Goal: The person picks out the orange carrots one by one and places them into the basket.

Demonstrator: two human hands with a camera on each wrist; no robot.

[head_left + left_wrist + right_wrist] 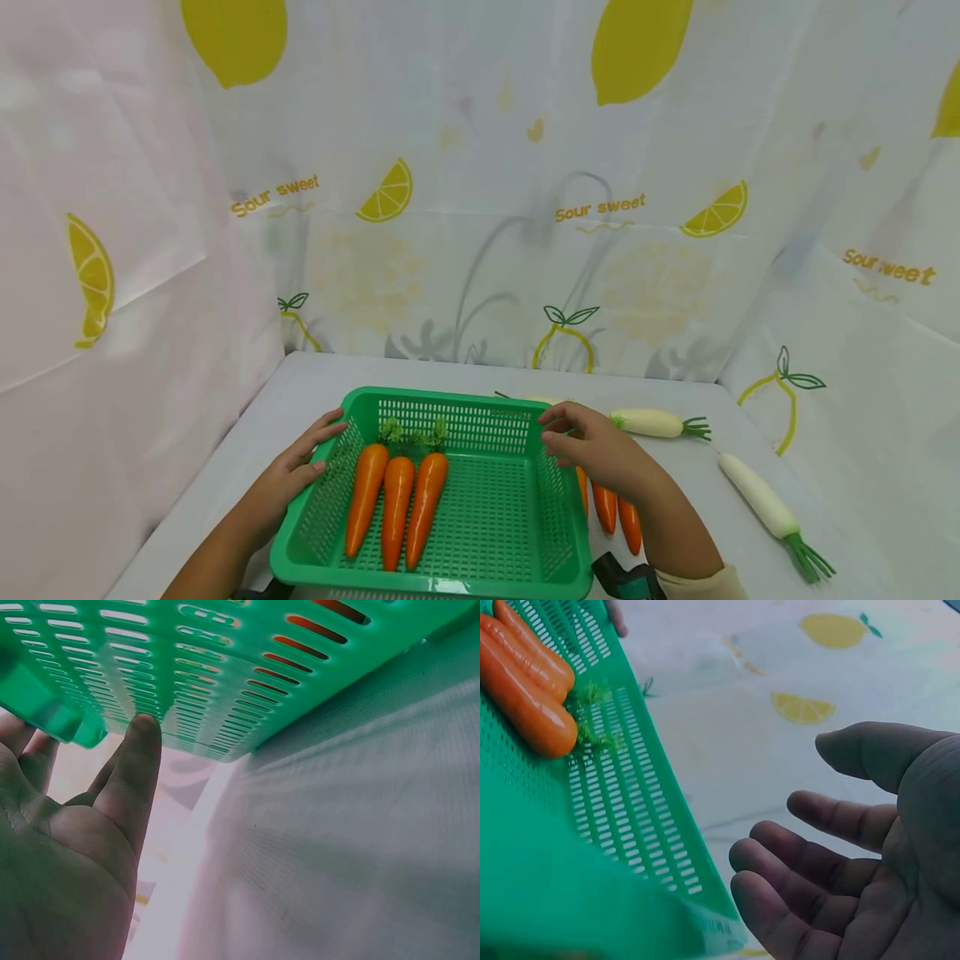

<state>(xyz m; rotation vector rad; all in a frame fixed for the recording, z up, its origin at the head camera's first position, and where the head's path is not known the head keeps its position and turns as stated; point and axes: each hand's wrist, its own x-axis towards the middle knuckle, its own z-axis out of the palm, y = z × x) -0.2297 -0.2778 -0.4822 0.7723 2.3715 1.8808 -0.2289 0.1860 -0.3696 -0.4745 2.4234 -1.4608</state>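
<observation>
A green plastic basket stands before me with three carrots with leafy green tops lying in its left half. My left hand is at the basket's left side, its fingers fairly straight along the rim. From the left wrist, the thumb appears right at the slotted outer wall. Over by the right rim is my right hand, its fingers loosely bent. The right wrist view shows its palm with nothing in it, beside the basket wall.
More carrots lie on the white table right of the basket, partly behind my right arm. White radishes with green stalks lie at the back and right. A lemon-print cloth hangs around the table.
</observation>
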